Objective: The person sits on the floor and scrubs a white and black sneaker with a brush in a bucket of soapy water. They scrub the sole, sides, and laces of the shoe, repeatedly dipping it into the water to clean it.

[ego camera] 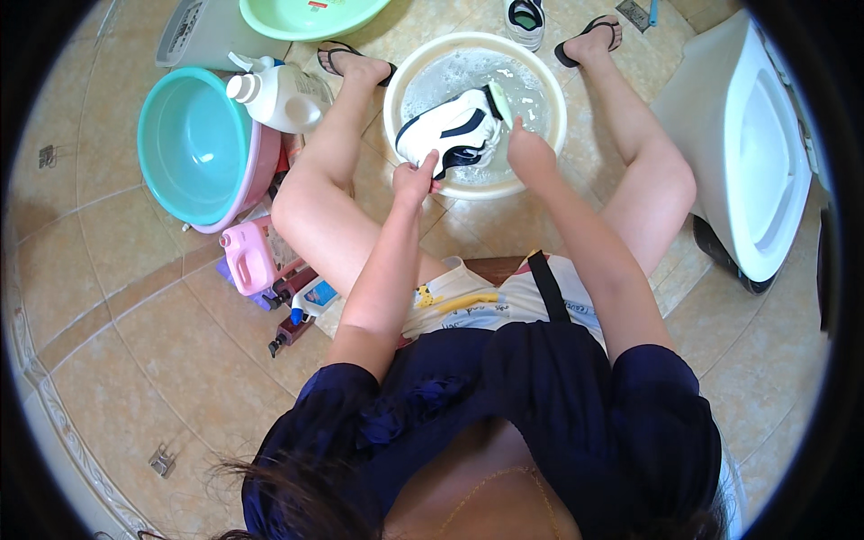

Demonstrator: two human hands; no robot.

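My left hand (416,179) grips a white sneaker with black trim (445,127) by its near end. The shoe is tilted over a cream plastic basin (559,121) of sudsy water (442,71). My right hand (532,155) is closed around the handle of a pale green scrub brush (502,102). Its dark bristles press against the far end of the sneaker. Beyond the basin's rim, a second white and black sneaker (525,25) rests on the tiled floor.
To the left are nested turquoise (192,142) and pink basins (263,158), a white detergent jug (287,101), a pink jug (250,260) and several smaller bottles. A light green basin (310,17) stands at the back. On the right, a white toilet (756,155) borders my leg.
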